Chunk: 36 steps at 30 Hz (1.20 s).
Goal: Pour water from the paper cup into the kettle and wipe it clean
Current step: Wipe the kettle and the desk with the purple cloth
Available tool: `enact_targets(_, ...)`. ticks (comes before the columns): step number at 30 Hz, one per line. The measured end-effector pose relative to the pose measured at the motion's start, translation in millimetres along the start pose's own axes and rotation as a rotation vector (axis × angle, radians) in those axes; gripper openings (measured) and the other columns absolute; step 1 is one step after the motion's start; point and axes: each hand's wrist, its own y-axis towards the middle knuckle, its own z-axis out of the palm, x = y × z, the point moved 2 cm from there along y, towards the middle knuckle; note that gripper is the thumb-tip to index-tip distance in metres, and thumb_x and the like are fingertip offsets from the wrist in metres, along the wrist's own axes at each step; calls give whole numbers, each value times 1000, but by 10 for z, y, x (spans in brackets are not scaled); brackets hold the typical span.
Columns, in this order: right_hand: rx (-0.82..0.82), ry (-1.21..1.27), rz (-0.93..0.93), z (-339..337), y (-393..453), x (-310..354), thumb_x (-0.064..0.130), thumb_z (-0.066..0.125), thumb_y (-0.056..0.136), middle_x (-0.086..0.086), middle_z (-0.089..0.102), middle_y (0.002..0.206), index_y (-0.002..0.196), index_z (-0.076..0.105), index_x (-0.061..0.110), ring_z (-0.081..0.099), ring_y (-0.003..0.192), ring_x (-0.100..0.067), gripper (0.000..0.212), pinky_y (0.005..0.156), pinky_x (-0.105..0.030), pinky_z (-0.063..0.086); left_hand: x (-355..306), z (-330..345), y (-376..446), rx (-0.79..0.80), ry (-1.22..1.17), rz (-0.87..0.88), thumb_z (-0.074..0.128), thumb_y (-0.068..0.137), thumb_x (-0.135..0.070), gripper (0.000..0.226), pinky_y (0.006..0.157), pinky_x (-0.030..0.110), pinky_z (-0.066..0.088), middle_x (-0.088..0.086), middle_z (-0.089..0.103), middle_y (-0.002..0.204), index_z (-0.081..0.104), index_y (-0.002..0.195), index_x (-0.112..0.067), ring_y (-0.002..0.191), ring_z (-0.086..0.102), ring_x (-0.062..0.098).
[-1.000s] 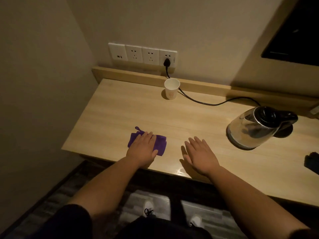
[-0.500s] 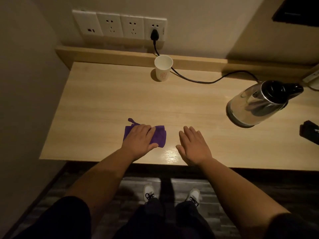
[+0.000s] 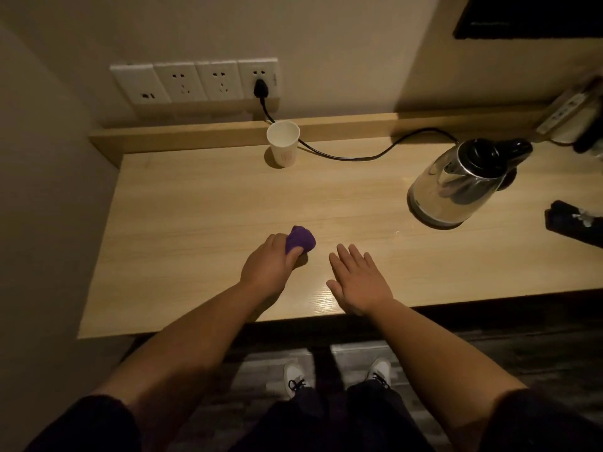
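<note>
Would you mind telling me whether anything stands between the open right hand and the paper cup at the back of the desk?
Nothing visible does. The right hand rests flat near the front edge, and only bare desk lies between it and the paper cup. The black cord runs behind and right of the cup.

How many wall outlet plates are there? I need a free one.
4, side by side above the desk: far left, second, third, and the rightmost holding the black plug.
</note>
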Motion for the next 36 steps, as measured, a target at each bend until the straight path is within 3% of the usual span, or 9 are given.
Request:
enact_targets(4, -2, 69, 38, -108, -241, -144, 49, 28, 104, -10, 2, 169, 160, 12, 18, 0, 155, -31, 66, 124, -48, 5, -358, -37, 240, 18, -7, 49, 37, 100, -47, 39, 74, 36, 46, 0, 55, 107, 51, 120, -17, 88, 54, 18)
enact_targets(7, -124, 175, 229, -233, -486, -507, 48, 32, 104, -11, 7, 169, 159, 17, 17, 6, 154, -31, 65, 124, -46, 8, -646, 4, 405, 40, 0, 105, 38, 99, -49, 38, 70, 34, 43, 0, 56, 101, 52, 114, -17, 84, 55, 18)
enact_targets(13, -676, 555, 679, -927, -741, -1461, 41, 47, 103, -13, 22, 164, 156, 26, 14, 25, 149, -31, 63, 117, -44, 28, -1262, 160, 723, 60, -57, 180, 40, 98, -51, 42, 79, 41, 51, 0, 60, 111, 46, 127, -22, 93, 59, 21)
enact_targets(17, -849, 809, 831, -1607, -609, -1986, 46, 42, 104, -11, 28, 161, 157, 23, 18, 38, 143, -31, 64, 107, -43, 42, -1679, 205, 957, 59, -87, 190, 40, 99, -49, 46, 80, 38, 51, 0, 60, 120, 36, 138, -25, 98, 58, 20)
enact_targets(19, -814, 949, 878, -1898, -482, -2204, 49, 39, 104, -13, 39, 155, 156, 24, 22, 46, 135, -34, 61, 100, -45, 45, -1864, 216, 1086, 48, -90, 177, 41, 99, -47, 45, 77, 35, 49, 0, 60, 120, 37, 138, -26, 97, 58, 19)
enact_targets(23, -592, 1166, 911, -2272, -129, -2568, 57, 44, 98, -16, 43, 152, 156, 24, 21, 45, 134, -42, 71, 106, -56, 43, -2135, 236, 1320, 12, -130, 143, 40, 100, -47, 43, 76, 34, 46, 1, 62, 119, 40, 136, -25, 98, 58, 21)
enact_targets(27, -411, 1057, 734, -2435, 156, -2679, 37, 58, 98, -14, 40, 156, 157, 26, 21, 44, 137, -38, 68, 106, -50, 42, -2242, 238, 1484, 7, -164, 84, 40, 100, -47, 43, 79, 34, 47, 0, 61, 122, 39, 138, -24, 101, 57, 19)
enact_targets(30, -279, 1006, 526, -2533, 326, -2637, 24, 61, 98, -14, 38, 156, 157, 27, 27, 50, 129, -35, 69, 90, -40, 48, -2237, 224, 1532, 0, -203, 28, 40, 100, -46, 44, 80, 33, 46, 0, 60, 124, 39, 138, -24, 103, 56, 19)
enact_targets(36, -100, 759, 478, -2630, 590, -2488, 38, 65, 95, -17, 41, 153, 158, 17, 21, 52, 126, -37, 81, 96, -47, 49, -2218, 240, 1508, -3, -290, -53, 38, 100, -46, 45, 78, 29, 42, 0, 60, 125, 40, 139, -22, 102, 55, 17)
